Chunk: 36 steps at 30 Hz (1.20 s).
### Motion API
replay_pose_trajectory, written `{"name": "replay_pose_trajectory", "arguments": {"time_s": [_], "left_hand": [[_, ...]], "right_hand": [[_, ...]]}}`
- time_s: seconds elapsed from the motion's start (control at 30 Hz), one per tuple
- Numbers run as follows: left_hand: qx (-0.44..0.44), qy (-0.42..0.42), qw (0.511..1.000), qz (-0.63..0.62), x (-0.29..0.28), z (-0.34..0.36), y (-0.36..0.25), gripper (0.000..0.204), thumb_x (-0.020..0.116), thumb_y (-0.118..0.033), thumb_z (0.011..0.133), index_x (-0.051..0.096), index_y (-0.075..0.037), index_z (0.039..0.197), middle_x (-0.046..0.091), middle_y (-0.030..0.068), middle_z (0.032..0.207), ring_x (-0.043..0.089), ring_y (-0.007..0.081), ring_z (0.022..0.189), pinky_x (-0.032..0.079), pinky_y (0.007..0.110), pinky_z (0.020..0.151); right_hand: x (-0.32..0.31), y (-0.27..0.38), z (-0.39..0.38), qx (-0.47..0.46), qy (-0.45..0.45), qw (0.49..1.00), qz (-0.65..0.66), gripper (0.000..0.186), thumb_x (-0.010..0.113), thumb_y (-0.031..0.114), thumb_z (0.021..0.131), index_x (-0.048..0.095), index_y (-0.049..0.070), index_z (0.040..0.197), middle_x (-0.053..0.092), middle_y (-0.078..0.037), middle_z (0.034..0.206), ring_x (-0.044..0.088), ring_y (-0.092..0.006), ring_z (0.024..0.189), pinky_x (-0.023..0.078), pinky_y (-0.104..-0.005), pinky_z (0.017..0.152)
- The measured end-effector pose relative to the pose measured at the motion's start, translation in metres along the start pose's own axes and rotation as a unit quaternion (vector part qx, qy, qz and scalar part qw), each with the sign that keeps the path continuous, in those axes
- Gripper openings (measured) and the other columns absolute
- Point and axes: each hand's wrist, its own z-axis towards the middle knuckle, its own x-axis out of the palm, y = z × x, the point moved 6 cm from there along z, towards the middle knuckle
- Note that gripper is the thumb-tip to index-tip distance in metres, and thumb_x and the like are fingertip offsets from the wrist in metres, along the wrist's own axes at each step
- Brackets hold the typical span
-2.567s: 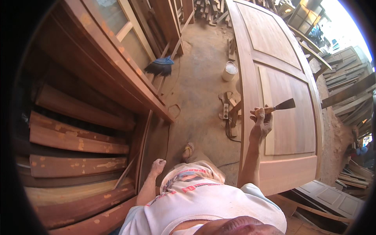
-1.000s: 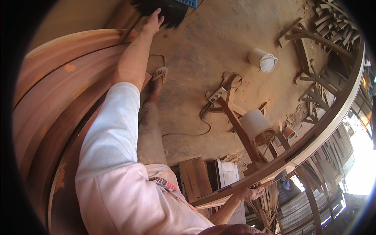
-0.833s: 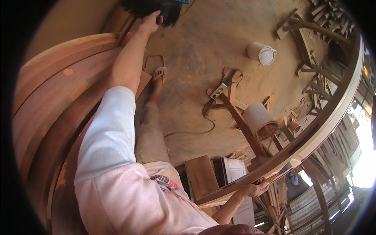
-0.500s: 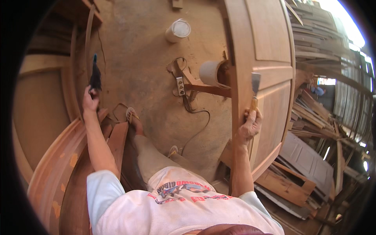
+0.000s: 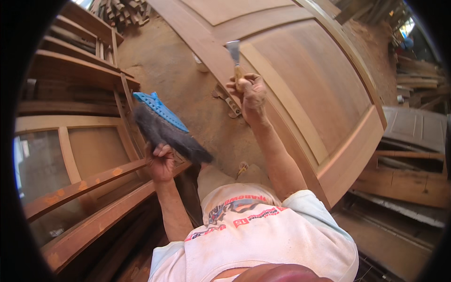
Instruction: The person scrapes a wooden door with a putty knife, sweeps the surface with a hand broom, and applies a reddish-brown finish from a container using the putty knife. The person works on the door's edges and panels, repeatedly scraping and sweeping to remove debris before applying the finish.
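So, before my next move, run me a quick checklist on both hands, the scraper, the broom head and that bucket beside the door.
1. Scraper held by its handle in the right hand: ok.
2. Blade pointing away from the right hand's fingers: ok.
3. Broom head in the left hand, with the grip at the dark bristles: ok.
4. One hand free: not ok; both are occupied.
5. Scraper off the door: cannot tell; it overlaps the door in this view, so any gap is unclear.
6. Bucket contents: cannot tell; the door hides much of it.
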Motion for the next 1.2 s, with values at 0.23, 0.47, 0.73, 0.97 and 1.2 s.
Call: {"name": "replay_pose_trajectory", "arguments": {"time_s": [0.23, 0.47, 0.73, 0.97, 1.2], "left_hand": [[-0.040, 0.110, 0.943, 0.312, 0.103, -0.095, 0.120, 0.028, 0.057, -0.013, 0.106, 0.058, 0.001, 0.131, 0.070, 0.0102, 0.104, 0.056, 0.0120, 0.068, 0.047, 0.027, 0.059], [-0.286, 0.303, 0.642, 0.644, 0.082, -0.199, 0.292, 0.016, 0.059, -0.003, 0.100, 0.070, 0.001, 0.111, 0.067, 0.0017, 0.084, 0.060, 0.0083, 0.072, 0.052, 0.026, 0.066], [-0.373, 0.372, 0.570, 0.631, 0.003, -0.285, 0.362, 0.018, 0.065, -0.007, 0.098, 0.070, 0.004, 0.112, 0.069, 0.0053, 0.089, 0.060, 0.0095, 0.080, 0.051, 0.027, 0.074], [-0.222, 0.243, 0.662, 0.673, 0.066, -0.239, 0.320, 0.029, 0.062, -0.023, 0.105, 0.069, -0.001, 0.122, 0.072, 0.0044, 0.102, 0.067, 0.0136, 0.087, 0.054, 0.028, 0.078], [-0.374, 0.210, 0.628, 0.649, 0.065, -0.250, 0.441, 0.054, 0.062, -0.039, 0.104, 0.059, 0.003, 0.138, 0.068, 0.0134, 0.129, 0.062, 0.0229, 0.121, 0.047, 0.039, 0.105]], "right_hand": [[-0.104, 0.052, -0.143, 0.070, 0.059, 0.995, -0.037, 0.033, 0.046, 0.013, 0.104, 0.061, -0.003, 0.129, 0.068, -0.013, 0.111, 0.070, -0.0154, 0.091, 0.059, -0.0271, 0.077], [-0.180, 0.148, -0.295, 0.075, 0.046, 0.990, 0.114, 0.061, 0.056, 0.053, 0.104, 0.062, -0.002, 0.129, 0.067, -0.010, 0.114, 0.064, -0.0190, 0.105, 0.052, -0.0358, 0.099], [-0.263, 0.133, -0.400, 0.097, -0.090, 0.948, -0.289, 0.039, 0.075, 0.024, 0.095, 0.067, -0.001, 0.124, 0.071, -0.005, 0.109, 0.062, -0.0117, 0.098, 0.052, -0.0312, 0.090], [-0.298, 0.191, -0.433, 0.008, -0.026, 0.950, -0.312, 0.032, 0.072, 0.013, 0.095, 0.068, 0.001, 0.124, 0.074, -0.005, 0.107, 0.064, -0.0138, 0.100, 0.052, -0.0318, 0.092], [-0.376, 0.251, -0.464, 0.161, 0.072, 0.960, -0.218, 0.042, 0.074, 0.005, 0.089, 0.066, 0.003, 0.130, 0.074, -0.006, 0.112, 0.065, -0.0150, 0.104, 0.051, -0.0320, 0.097]]}}
